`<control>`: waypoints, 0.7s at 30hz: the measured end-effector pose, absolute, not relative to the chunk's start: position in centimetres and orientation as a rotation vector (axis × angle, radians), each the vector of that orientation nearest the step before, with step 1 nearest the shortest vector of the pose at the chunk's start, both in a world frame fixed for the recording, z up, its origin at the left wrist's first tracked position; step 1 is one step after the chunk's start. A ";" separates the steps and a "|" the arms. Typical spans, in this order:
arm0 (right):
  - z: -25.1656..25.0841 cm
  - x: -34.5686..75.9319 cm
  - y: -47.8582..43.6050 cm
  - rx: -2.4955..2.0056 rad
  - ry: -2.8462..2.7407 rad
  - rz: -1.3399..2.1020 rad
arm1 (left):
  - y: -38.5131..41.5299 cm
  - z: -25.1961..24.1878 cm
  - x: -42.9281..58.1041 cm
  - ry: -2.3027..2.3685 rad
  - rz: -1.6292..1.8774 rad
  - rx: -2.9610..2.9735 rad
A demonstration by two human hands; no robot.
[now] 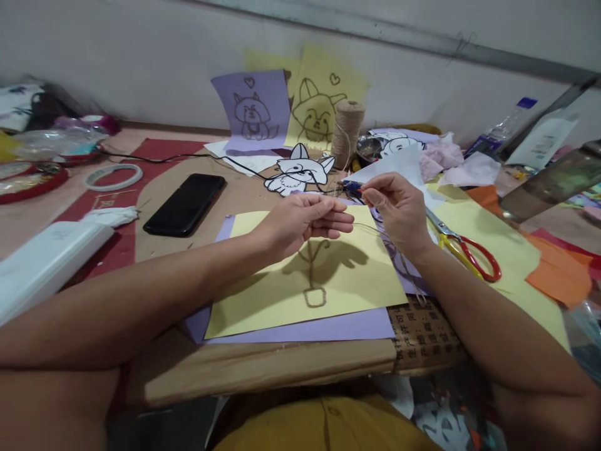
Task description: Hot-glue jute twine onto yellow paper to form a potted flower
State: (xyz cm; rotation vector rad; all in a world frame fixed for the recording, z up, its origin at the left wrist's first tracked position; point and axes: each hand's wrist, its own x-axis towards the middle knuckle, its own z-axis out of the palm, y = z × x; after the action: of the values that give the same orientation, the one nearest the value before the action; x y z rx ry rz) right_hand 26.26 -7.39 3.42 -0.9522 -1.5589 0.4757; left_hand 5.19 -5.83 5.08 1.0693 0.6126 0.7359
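Observation:
My left hand (312, 222) is held palm up above a yellow sheet (263, 294), its fingers stretched out. The sheet bears a brown twine outline of a pot with a stem and curled branches (314, 296), partly hidden by my hand. My right hand (399, 210) is closed in a pinch beside a small dark blue and red thing (353, 186); what lies between the fingertips is too small to tell. A purple sheet (300, 331) lies beneath the yellow one. Loose twine strands (413, 275) hang near my right wrist.
Behind the hands stand a twine spool (348, 128), a cut-out fox drawing (300, 169) and two twine pictures on purple (258, 113) and yellow paper (319, 106). A phone (185, 203) and a tape roll (113, 177) lie left. Scissors (462, 247) and a bottle (549, 181) are right.

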 end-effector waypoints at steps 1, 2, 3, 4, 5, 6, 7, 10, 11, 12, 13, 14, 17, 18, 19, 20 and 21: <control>3.4 26.0 -7.6 -0.946 -1.590 0.400 | -5.8 5.0 5.3 0.618 0.730 1.031; 3.5 25.8 -7.9 -0.936 -1.635 0.327 | -5.8 4.9 5.4 0.616 0.727 1.005; 3.6 25.5 -8.2 -0.929 -1.683 0.262 | -5.9 4.8 5.5 0.609 0.724 0.988; 3.7 25.3 -8.5 -0.927 -1.726 0.213 | -5.9 4.8 5.6 0.595 0.719 0.975; 3.8 25.0 -8.8 -0.928 -1.755 0.183 | -5.9 4.7 5.6 0.579 0.713 0.965; 3.8 24.9 -9.0 -0.934 -1.764 0.176 | -5.9 4.7 5.7 0.564 0.707 0.960; 3.9 24.8 -9.1 -0.944 -1.753 0.196 | -6.0 4.6 5.7 0.553 0.703 0.961; 3.7 24.9 -8.7 -1.000 -1.638 0.449 | -6.0 4.4 5.6 0.543 0.726 0.999; 3.6 25.0 -8.5 -1.010 -1.589 0.575 | -6.0 4.4 5.6 0.540 0.747 1.014; 3.4 25.2 -8.3 -1.004 -1.544 0.705 | -6.1 4.4 5.6 0.536 0.765 1.027; 3.2 25.3 -8.0 -0.980 -1.505 0.828 | -6.1 4.3 5.5 0.533 0.778 1.043; 3.0 25.3 -7.8 -0.944 -1.476 0.934 | -6.2 4.3 5.5 0.528 0.783 1.063; 2.4 25.3 -7.5 -0.821 -1.440 1.171 | -6.6 4.4 5.5 0.518 0.774 1.146; 2.3 25.3 -7.4 -0.788 -1.437 1.225 | -6.8 4.4 5.5 0.521 0.771 1.179; 2.1 25.3 -7.4 -0.762 -1.439 1.265 | -6.9 4.4 5.5 0.527 0.769 1.208; 2.0 25.2 -7.5 -0.741 -1.442 1.295 | -7.0 4.4 5.4 0.534 0.766 1.234; 1.9 25.2 -7.5 -0.727 -1.447 1.318 | -7.0 4.3 5.4 0.540 0.762 1.258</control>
State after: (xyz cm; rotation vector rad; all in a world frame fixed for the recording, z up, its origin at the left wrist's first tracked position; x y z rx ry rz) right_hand 25.18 -7.50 1.87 -0.7265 -1.4472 1.3177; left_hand 5.39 -7.03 4.31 1.2581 0.5402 0.7617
